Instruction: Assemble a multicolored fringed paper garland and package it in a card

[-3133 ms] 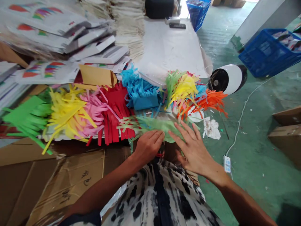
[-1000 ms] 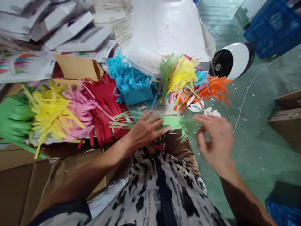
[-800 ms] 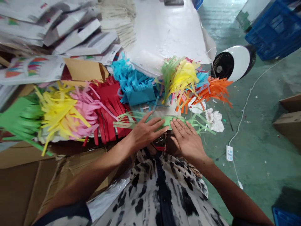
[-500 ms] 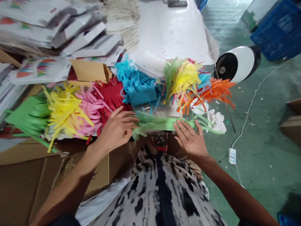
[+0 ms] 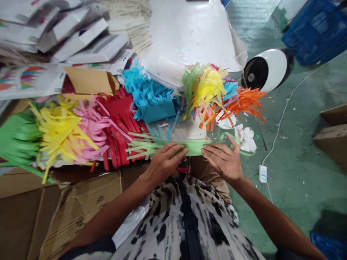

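Observation:
A light green fringed tissue-paper strip (image 5: 194, 147) lies across the near edge of the work surface, its cut ends spread to the left and a few strands trailing right. My left hand (image 5: 166, 162) grips its uncut middle band from the left, fingers close together over the paper. From the right, my right hand (image 5: 223, 159) holds the same band, with its little finger raised. Both thumbs are mostly hidden. A short stretch of the band shows between the two hands.
Fringed paper bundles line the surface: green (image 5: 18, 135), yellow (image 5: 61, 126), pink (image 5: 92, 133), red (image 5: 119, 115), blue (image 5: 157, 110) and orange (image 5: 245, 103). White packets (image 5: 89, 43) are piled behind. A fan (image 5: 271, 70), power strip (image 5: 262, 173) and blue crate (image 5: 317, 32) are at right.
My left hand has moved right along the green strip, and its fringe now spreads out on the left. My right hand has gone from lying flat to curling over the band.

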Demonstrator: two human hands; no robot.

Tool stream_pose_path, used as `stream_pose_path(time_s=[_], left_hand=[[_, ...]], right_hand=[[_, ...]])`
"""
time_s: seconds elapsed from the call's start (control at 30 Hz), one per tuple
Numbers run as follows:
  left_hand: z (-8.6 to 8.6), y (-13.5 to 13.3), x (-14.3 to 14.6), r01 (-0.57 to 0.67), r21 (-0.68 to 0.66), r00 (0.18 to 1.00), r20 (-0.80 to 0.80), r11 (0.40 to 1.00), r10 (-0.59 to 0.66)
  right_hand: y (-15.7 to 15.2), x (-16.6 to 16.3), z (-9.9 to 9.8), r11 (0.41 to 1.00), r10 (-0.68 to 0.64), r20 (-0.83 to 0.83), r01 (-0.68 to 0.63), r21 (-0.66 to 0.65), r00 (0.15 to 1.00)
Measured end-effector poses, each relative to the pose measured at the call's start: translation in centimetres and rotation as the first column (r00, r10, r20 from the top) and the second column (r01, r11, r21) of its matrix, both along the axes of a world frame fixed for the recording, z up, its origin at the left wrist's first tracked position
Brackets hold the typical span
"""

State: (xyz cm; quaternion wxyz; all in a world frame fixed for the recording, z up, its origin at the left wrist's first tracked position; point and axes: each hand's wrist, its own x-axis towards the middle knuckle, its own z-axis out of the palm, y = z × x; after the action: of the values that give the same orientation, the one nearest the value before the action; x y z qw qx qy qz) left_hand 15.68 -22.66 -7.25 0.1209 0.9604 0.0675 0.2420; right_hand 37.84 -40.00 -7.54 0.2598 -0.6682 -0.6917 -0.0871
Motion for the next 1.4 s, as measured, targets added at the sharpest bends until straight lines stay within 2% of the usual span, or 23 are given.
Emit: stream_pose_path(time_s=[0.13,0.23,0.43,0.77,0.87,0.93,1.03,1.13,1.27,1.33,1.4], left_hand=[[1.8,0.7,-0.1,-0.075,-0.181,0.997,-0.035,0.981,0.07],[2.3,0.8,0.4,-0.164,-0.246,0.985,-0.093,0.955,0.145],[2.3,0.8,1.5,-0.348,-0.14,0.929,-0.182,0.927,0.321],[1.9,0.8,2.1,-0.392,-0.019,0.901,-0.207,0.92,0.38],[1.7,0.5,2.2,-0.339,0.088,0.935,-0.082,0.937,0.346],[1.6,0.4,2.3,-0.217,0.164,0.975,-0.013,0.962,0.222],[1.8,0.5,2.1,-0.035,0.217,0.998,-0.036,0.975,0.044],[2.1,0.5,1.5,-0.002,0.236,0.997,-0.074,0.972,0.02],[2.4,0.2,0.6,0.022,0.224,0.986,-0.163,0.974,0.015],[2.5,-0.1,0.6,0.021,0.21,0.981,-0.195,0.977,0.021],[2.4,-0.4,0.7,0.019,0.198,0.977,-0.21,0.98,0.024]], right_hand=[[0.8,-0.1,1.4,0.987,-0.099,-0.112,0.083,-0.14,0.989],[1.9,-0.6,2.2,0.964,-0.184,-0.075,0.165,-0.21,0.98],[3.2,-1.0,2.9,0.916,-0.295,0.006,0.285,-0.282,0.955],[3.8,-1.1,3.0,0.885,-0.349,0.046,0.345,-0.312,0.936],[3.7,-2.1,2.8,0.916,-0.33,0.104,0.345,-0.203,0.938],[3.4,-3.2,2.3,0.966,-0.222,0.135,0.236,-0.106,0.966],[2.1,-3.9,1.3,0.992,-0.082,0.172,0.096,-0.078,0.982],[-0.4,-2.4,0.9,0.985,-0.124,0.229,0.149,-0.092,0.966],[-3.3,0.4,2.0,0.957,-0.27,0.238,0.288,-0.045,0.933],[-3.2,0.1,2.7,0.945,-0.319,0.189,0.327,-0.016,0.929],[-2.2,-1.5,2.9,0.963,-0.265,0.142,0.269,-0.007,0.954]])
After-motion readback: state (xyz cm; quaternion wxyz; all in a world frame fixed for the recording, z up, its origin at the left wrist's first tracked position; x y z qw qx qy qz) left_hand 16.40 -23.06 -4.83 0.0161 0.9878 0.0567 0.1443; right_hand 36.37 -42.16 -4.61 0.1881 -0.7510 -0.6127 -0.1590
